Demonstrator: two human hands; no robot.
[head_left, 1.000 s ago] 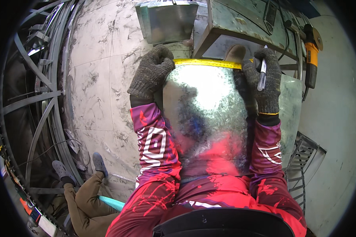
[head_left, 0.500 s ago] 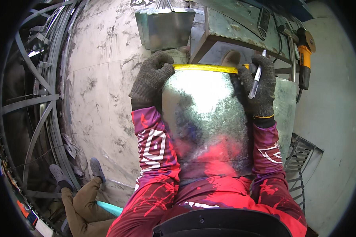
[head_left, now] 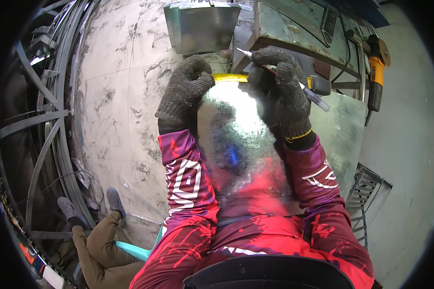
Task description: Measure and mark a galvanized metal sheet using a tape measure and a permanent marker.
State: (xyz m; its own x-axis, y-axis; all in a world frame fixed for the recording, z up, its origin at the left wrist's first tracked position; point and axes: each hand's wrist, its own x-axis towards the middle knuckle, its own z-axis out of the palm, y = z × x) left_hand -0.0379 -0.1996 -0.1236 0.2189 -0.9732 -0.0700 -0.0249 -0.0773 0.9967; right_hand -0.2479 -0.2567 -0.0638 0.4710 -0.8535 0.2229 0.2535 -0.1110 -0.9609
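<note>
My left hand (head_left: 184, 90), in a dark knit glove, is closed on the end of a yellow tape measure (head_left: 230, 78) at the far left corner of a shiny metal sheet (head_left: 241, 178). The tape's blade stretches along the sheet's far edge, and its dark case (head_left: 319, 85) rests beyond the right corner. My right hand (head_left: 283, 86), gloved too, is closed around a marker pen (head_left: 315, 98) and covers the middle of the blade. The pen slants through the fingers, its white end pointing far left. How the right fingers touch the tape is hidden.
A metal box form (head_left: 205, 29) stands beyond the sheet. A metal bench (head_left: 294, 36) is at far right, an orange angle grinder (head_left: 376, 72) beside it. Long metal profiles (head_left: 65, 86) lie at left. Another person's legs (head_left: 94, 243) are at lower left.
My right hand has moved left along the tape, from near its case to the middle of the blade, and the pen has tilted over. My left hand stays at the tape's end.
</note>
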